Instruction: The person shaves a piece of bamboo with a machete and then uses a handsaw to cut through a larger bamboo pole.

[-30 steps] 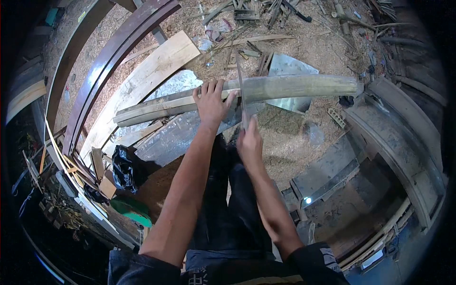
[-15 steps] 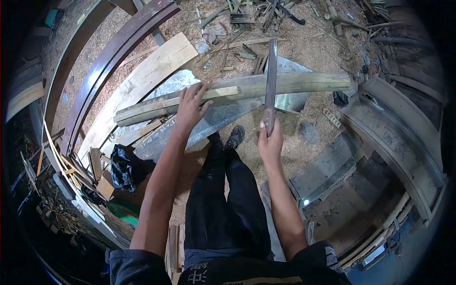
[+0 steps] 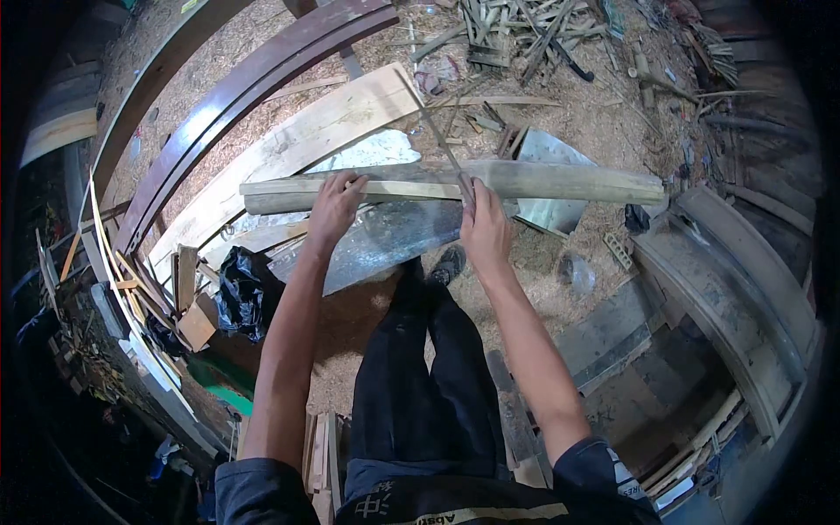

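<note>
A black plastic bag (image 3: 243,293) lies beside a pale plank (image 3: 297,149) and curved dark beams (image 3: 254,83).

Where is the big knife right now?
In the head view the knife is gripped in the right hand, its blade slanting up and left across the long bamboo pole that the left hand holds, above the shiny metal sheet.
</note>
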Motion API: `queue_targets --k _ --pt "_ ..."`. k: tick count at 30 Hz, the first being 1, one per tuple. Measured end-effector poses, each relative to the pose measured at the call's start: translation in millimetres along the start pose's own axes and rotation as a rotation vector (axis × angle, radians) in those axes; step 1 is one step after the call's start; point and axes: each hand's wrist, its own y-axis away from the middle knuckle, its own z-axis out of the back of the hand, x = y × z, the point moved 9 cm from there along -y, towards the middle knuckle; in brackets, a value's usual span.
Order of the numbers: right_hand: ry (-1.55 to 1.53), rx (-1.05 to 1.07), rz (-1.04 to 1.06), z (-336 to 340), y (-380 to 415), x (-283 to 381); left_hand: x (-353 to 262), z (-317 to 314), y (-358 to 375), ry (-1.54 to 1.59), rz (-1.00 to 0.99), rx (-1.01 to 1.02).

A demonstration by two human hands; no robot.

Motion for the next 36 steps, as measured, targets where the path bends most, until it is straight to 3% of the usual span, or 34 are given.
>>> queue_targets --k 2,12,14,16,20,22,26,36 --pt "0.139 0.141 -0.025 -17.9 -5.5 7.3 -3.0 3.5 -0.5 0.013 0.008 -0.027" --pt "0.132 0.035 -0.024 -36.4 -1.4 18.5 2.7 4.2 -0.1 0.053 -0.007 -0.054" --pt "-0.027 0.055 -0.186 -20.5 -12.8 30.0 16.3 10.5 -8.2 0.156 0.026 -0.064" --pt "-0.053 0.001 -0.181 -19.2 -29.2 39.6 17.3 39.9 -26.6 0.111 0.000 -0.141" --pt "-0.007 -0.212 0.024 -9.3 -90.1 75.9 43.3 72.4 -79.0 0.010 -0.009 -0.218" --pt "-0.011 -0.079 -0.055 -30.1 -124.4 79.1 59.5 70.9 -98.7 0.049 0.033 -0.224" --pt "0.041 -0.046 -0.100 -60.6 -166.3 79.7 88.8 52.4 -120.0 0.069 0.054 -0.241" --pt "0.116 0.070 -0.184 -96.5 -177.7 61.4 125.9 22.2 -122.6 0.146 0.080 -0.208"
